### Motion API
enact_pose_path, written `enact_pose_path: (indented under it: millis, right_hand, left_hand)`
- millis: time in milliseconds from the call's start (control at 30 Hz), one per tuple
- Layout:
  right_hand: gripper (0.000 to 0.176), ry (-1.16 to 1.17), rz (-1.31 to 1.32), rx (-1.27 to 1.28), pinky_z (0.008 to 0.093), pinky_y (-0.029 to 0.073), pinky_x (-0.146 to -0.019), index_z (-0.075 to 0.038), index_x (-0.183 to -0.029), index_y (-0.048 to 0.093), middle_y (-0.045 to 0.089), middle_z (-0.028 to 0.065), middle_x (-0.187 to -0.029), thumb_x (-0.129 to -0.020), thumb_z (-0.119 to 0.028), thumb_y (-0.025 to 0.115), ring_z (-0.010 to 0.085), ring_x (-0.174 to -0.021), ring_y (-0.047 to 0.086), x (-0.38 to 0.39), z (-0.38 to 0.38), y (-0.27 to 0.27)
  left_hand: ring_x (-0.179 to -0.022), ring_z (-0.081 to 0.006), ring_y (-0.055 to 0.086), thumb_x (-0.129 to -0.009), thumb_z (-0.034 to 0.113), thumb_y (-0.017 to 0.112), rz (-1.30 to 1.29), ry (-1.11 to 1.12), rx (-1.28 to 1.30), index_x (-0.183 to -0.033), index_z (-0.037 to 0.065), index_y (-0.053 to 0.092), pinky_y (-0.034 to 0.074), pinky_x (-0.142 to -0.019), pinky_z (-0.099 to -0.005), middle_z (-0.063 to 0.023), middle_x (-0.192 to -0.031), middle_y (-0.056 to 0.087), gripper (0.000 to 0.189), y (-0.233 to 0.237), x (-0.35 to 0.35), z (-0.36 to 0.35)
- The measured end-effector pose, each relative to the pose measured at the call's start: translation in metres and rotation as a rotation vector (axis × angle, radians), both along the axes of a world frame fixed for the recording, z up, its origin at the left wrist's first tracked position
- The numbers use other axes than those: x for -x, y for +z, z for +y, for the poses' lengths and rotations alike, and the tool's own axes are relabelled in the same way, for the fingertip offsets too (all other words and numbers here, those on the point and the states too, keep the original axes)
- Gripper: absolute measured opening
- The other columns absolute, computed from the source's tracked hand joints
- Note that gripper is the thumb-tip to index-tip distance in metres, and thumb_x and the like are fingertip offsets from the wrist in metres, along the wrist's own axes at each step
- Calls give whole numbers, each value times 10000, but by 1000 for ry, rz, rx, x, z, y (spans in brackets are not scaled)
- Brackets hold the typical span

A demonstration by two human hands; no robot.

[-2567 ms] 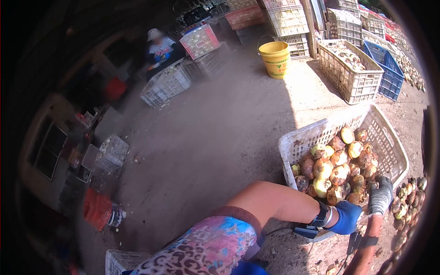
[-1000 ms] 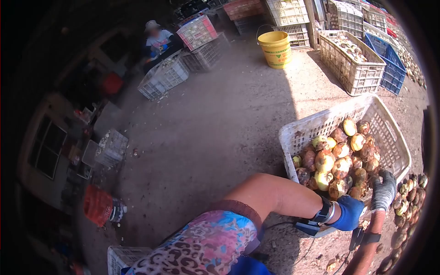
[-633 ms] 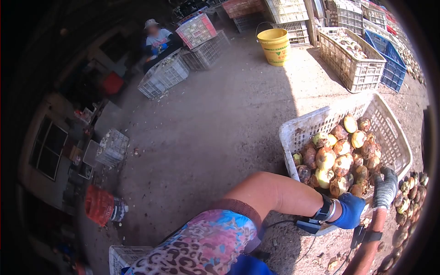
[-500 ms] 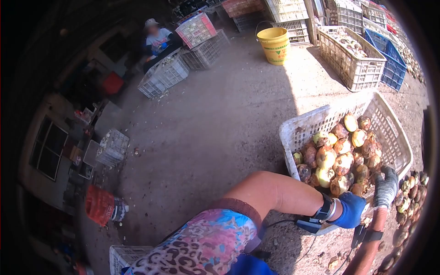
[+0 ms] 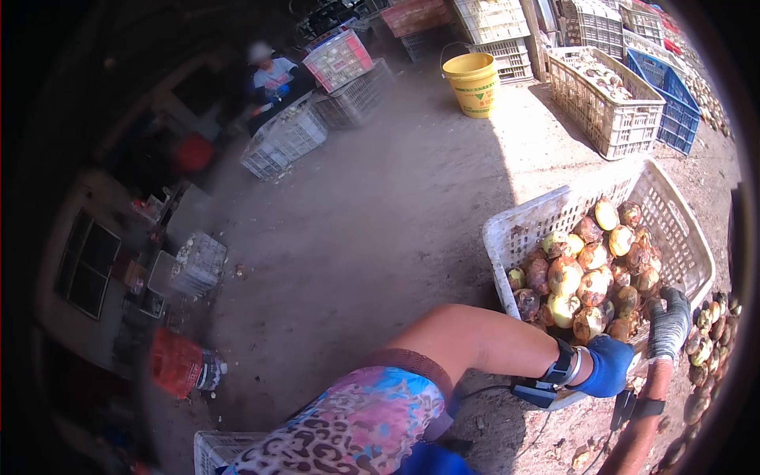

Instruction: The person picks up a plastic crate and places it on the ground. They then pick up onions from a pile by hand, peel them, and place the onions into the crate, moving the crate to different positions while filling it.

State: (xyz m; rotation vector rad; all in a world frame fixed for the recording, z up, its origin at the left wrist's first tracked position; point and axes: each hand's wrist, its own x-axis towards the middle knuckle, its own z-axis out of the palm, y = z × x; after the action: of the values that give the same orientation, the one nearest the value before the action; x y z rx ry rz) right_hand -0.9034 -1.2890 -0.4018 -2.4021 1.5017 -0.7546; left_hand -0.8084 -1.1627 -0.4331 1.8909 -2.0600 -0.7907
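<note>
A white plastic crate (image 5: 522, 218) with slotted walls holds many onions (image 5: 592, 286), brown-skinned and some with pale, bare sides. My left hand (image 5: 608, 366), in a blue glove, is closed at the crate's near side; its fingertips are hidden. My right hand (image 5: 670, 323), in a grey glove, curls its fingers over the near rim by the right corner, close to the onions. Both wrists wear dark straps, and a cable runs from the left one.
More onions (image 5: 704, 348) lie on the ground to the right. Beyond stand a yellow bucket (image 5: 473, 85), a filled crate (image 5: 606, 103) and a blue crate (image 5: 663, 99). A person (image 5: 273, 75) sits far left behind crates. A red container (image 5: 176, 362) lies at lower left.
The view has shifted slightly, so the background sits a little lower. Both hands keep the same place at the crate, and the onions have not moved within it.
</note>
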Motion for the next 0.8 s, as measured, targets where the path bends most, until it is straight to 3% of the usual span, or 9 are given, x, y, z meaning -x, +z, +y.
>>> enact_pose_path:
  millis: [100, 200, 233, 300, 367, 433, 600, 800]
  right_hand:
    - [334, 14, 2, -15, 403, 473, -976, -46, -1090, 703, 681, 152, -1122, -767, -127, 732, 334, -1079, 625, 5, -9, -12]
    - [358, 9, -33, -29, 392, 460, -999, -18, -1133, 680, 672, 158, -1151, -788, -109, 712, 324, -1108, 618, 11, -21, -28]
    - [371, 18, -48, -60, 382, 451, -1013, -3, -1161, 666, 664, 158, -1178, -804, -97, 699, 320, -1129, 609, 13, -23, -31]
    - [374, 15, -25, -40, 368, 444, -1030, -1, -1180, 658, 655, 157, -1208, -822, -102, 693, 300, -1153, 601, 18, -33, -43]
    - [378, -16, -6, -42, 365, 438, -1044, -11, -1198, 654, 649, 146, -1230, -834, -105, 697, 287, -1173, 594, 17, -32, -43]
    - [381, -15, -6, -48, 364, 437, -1048, -15, -1205, 653, 648, 143, -1234, -839, -108, 699, 283, -1178, 591, 20, -32, -44]
    - [382, -7, 6, -29, 359, 441, -1047, -33, -1214, 657, 646, 134, -1251, -846, -126, 697, 277, -1192, 588, 21, -38, -50]
    - [369, -52, 78, -30, 355, 452, -1038, -85, -1207, 677, 664, 101, -1250, -846, -162, 695, 259, -1182, 610, 15, -30, -37]
  left_hand:
    - [-763, -373, 721, -696, 188, 735, 97, 99, 63, -876, 16, 689, 563, -667, -453, -203, -777, 703, 253, 8, -2, 9]
    - [-775, -369, 723, -701, 175, 730, -47, -39, 52, -900, 14, 704, 562, -670, -456, -209, -781, 703, 257, 6, -1, 4]
    - [-775, -350, 726, -704, 178, 736, 15, 7, -27, -863, 24, 711, 563, -664, -448, -191, -782, 705, 223, 7, -1, 4]
    - [-752, -323, 723, -734, 186, 725, -148, -155, 40, -829, 54, 731, 556, -643, -436, -149, -777, 706, 162, 2, 2, 3]
    - [-729, -306, 713, -767, 192, 702, -139, -47, 73, -814, 89, 751, 545, -634, -428, -115, -788, 706, 124, -3, 3, 3]
    - [-733, -301, 706, -791, 207, 688, -221, -227, 101, -821, 106, 762, 539, -636, -425, -106, -806, 705, 129, -9, 5, 2]
    - [-747, -281, 701, -801, 209, 692, -191, -112, 88, -830, 128, 768, 531, -621, -421, -95, -820, 701, 115, 0, 6, 3]
    - [-756, -271, 703, -802, 218, 687, -342, -366, 49, -818, 145, 773, 529, -602, -431, -84, -788, 698, 113, 0, 3, 4]
